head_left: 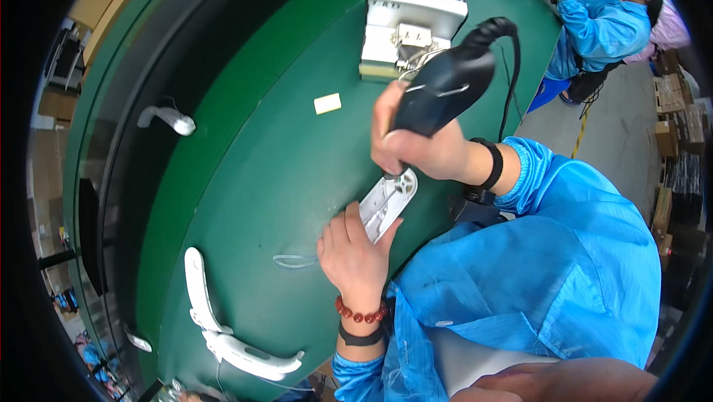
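Note:
My right hand [423, 148] is closed around a black corded electric screwdriver [449, 86], its nose pointing down. The tool's tip meets the far end of a white elongated plastic housing [380, 207], beside a round spoked part. My left hand [355, 244] grips the near end of this housing, thumb on one side and fingers on the other, pressing it against the green table [260, 201]. Inside the housing runs a thin dark line, perhaps a wire. A thin pale cable loop [295, 261] lies by my left fingers.
A white box-shaped device [416, 1] with a fan and wires stands at the far side. White curved arm-like parts [245, 354] lie front left, another [171, 118] farther back. A yellow block [327, 103] sits mid-table. A co-worker in blue [601, 27] works beyond.

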### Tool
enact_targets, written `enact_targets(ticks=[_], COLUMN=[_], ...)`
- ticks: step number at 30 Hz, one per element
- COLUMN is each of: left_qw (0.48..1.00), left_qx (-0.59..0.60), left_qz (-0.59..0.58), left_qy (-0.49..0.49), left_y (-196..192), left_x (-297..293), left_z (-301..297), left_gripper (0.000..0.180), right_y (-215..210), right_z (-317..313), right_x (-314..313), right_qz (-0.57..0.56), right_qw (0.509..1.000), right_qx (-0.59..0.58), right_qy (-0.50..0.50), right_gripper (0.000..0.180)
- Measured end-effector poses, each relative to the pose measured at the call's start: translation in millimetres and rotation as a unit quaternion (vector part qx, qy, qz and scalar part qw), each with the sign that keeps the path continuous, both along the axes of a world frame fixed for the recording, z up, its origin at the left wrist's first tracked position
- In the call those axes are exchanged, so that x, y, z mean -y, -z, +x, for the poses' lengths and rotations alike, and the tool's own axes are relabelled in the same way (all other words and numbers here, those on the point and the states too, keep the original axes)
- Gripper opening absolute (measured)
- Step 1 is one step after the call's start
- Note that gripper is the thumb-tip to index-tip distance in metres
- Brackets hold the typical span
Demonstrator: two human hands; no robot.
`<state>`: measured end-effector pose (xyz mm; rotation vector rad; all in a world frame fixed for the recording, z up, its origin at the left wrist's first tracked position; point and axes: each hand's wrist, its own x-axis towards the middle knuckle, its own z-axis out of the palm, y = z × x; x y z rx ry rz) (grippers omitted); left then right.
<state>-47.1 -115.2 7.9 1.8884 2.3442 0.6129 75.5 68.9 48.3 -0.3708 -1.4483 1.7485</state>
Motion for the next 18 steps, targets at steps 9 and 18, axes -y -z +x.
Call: enact_targets(ticks=[9,18], left_qw=[1.0,0.999], left_qx=[0.006,0.006], left_qz=[0.023,0.031], left_qy=[0.003,0.003], left_y=[3.0,4.8], left_x=[4.1,4.8], left_z=[-1.2,-0.8], left_gripper=[0.072,0.072], right_y=[-43.7,-27.4], right_z=[33.0,24.3], right_x=[-103.1,-110.3], right_qz=[0.127,0.163], right_qw=[0.973,0.972], right_qx=[-0.088,-0.038], right_qy=[0.173,0.165], right_gripper=[0.011,0.01])
